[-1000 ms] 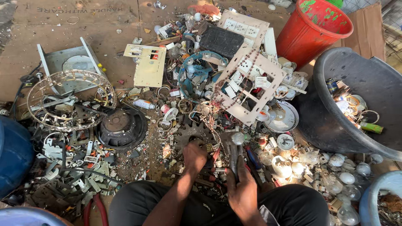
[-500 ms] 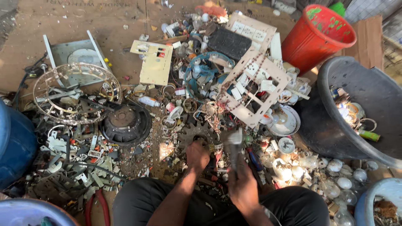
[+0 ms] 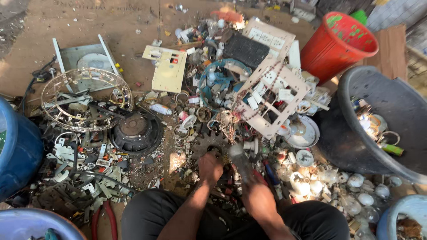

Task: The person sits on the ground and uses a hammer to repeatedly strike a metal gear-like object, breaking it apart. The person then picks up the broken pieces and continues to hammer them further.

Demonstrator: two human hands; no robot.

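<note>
I sit on the ground facing a heap of electrical scrap. My left hand (image 3: 210, 167) is curled into a fist low over the ground and pins a small scrap piece, mostly hidden under the fingers, beside a dark toothed gear (image 3: 205, 144). My right hand (image 3: 254, 192) grips the handle of a hammer (image 3: 238, 155). Its grey head is blurred and hangs just right of my left hand. My dark trousers (image 3: 147, 213) fill the bottom of the view.
A black tub (image 3: 356, 146) with bulb parts stands at right, with a red bucket (image 3: 331, 49) behind it. Blue drums sit at left (image 3: 18, 151) and in the lower corners. A wire fan guard (image 3: 84, 100), black speaker (image 3: 135, 131), beige switch plates (image 3: 271, 95) and white bulbs (image 3: 356, 181) lie around.
The hammer head has shifted a little to the left, closer to my left hand, and shows motion blur. My left hand stays on the same spot.
</note>
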